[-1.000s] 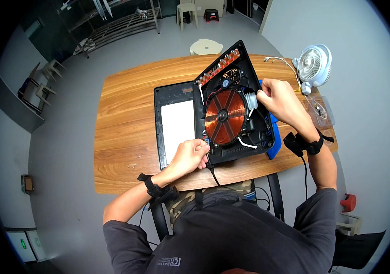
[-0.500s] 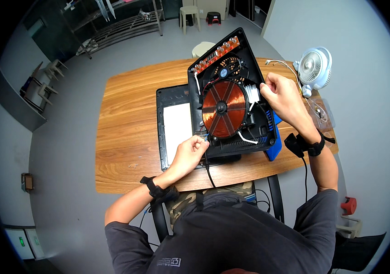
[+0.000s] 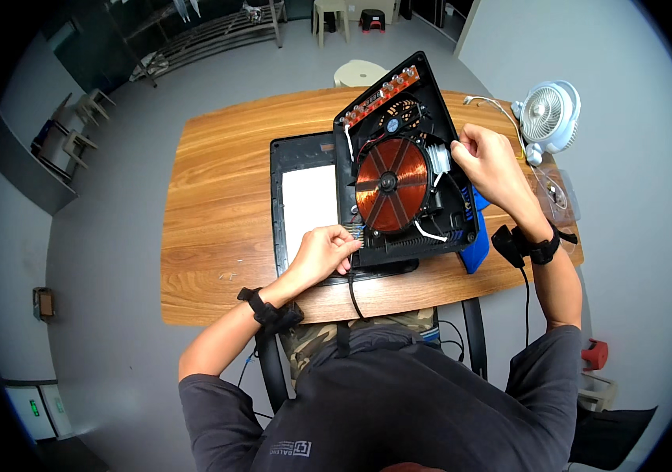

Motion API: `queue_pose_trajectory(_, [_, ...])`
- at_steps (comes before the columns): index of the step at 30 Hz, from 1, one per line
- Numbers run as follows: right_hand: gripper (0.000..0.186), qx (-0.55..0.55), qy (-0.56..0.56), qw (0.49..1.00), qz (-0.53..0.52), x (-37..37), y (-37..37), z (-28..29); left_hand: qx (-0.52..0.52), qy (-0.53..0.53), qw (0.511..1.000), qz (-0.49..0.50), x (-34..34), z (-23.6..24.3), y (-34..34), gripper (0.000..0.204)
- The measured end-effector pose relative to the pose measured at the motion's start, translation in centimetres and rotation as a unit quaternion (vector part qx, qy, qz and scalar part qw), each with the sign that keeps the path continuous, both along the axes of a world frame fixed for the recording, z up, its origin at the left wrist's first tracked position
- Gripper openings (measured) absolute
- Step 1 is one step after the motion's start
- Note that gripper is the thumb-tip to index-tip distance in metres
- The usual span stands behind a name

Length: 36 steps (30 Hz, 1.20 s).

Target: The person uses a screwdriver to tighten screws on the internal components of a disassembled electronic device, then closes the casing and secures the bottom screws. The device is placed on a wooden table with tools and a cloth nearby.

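Note:
An opened induction cooker's black base (image 3: pixel 399 245) rests tilted on the table, its insides showing: a round copper coil (image 3: pixel 411 167), a cooling fan (image 3: pixel 399 118) and an orange circuit board (image 3: pixel 379 96) with buttons. My right hand (image 3: pixel 489 161) is closed on the base's right edge. My left hand (image 3: pixel 326 250) pinches the base's lower left corner, above a black power cord (image 3: pixel 353 295). Partly under the base lies the black-framed cover (image 3: pixel 278 204) with a white panel (image 3: pixel 308 204).
A blue object (image 3: pixel 474 256) sticks out under the base's right side. Small screws (image 3: pixel 227 276) lie on the wooden table (image 3: pixel 214 197) at left. At the right edge stand a white fan (image 3: pixel 548 118) and a clear plastic tray (image 3: pixel 560 200). A cream stool (image 3: pixel 360 73) is beyond the table.
The view has shifted slightly. The base sits a little farther right and is turned slightly, with both hands still at its edges.

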State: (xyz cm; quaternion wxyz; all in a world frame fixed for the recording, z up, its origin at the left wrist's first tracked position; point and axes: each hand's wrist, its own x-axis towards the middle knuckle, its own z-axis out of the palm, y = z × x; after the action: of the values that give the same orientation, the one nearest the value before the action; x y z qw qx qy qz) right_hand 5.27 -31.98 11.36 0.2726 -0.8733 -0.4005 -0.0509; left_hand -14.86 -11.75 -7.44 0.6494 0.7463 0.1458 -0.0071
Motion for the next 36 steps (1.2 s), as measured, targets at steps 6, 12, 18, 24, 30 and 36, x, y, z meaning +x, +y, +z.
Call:
queue_pose_trajectory(6, [0.034,-0.010,-0.006,1.000,-0.009,0.6,0.0,-0.4,-0.118,0.052,0.991,-0.021,0.4,-0.7,1.0,0.019])
queue_pose_trajectory(12, [0.034,-0.021,-0.011,1.000,-0.007,1.1,0.0,-0.6,-0.186,0.083,0.979,-0.020,0.7,-0.7,0.7,0.016])
queue_pose_trajectory(18, [0.034,-0.018,-0.009,1.000,-0.005,0.7,0.4,-0.2,-0.163,0.029,0.986,0.009,0.2,-1.3,-0.4,0.015])
queue_pose_trajectory(24, [0.033,-0.039,-0.005,0.999,-0.007,0.0,1.2,1.0,-0.010,0.002,1.000,-0.006,-0.1,-0.7,-1.3,0.024])
queue_pose_trajectory(30, [0.032,-0.025,-0.035,0.999,0.006,0.5,2.0,0.7,0.088,-0.041,0.995,-0.013,-0.6,-0.9,-2.3,0.036])
queue_pose_trajectory(36, [0.032,-0.080,-0.032,0.996,0.018,-0.4,2.7,3.1,0.269,-0.067,0.958,-0.072,-0.3,0.7,-0.6,0.036])
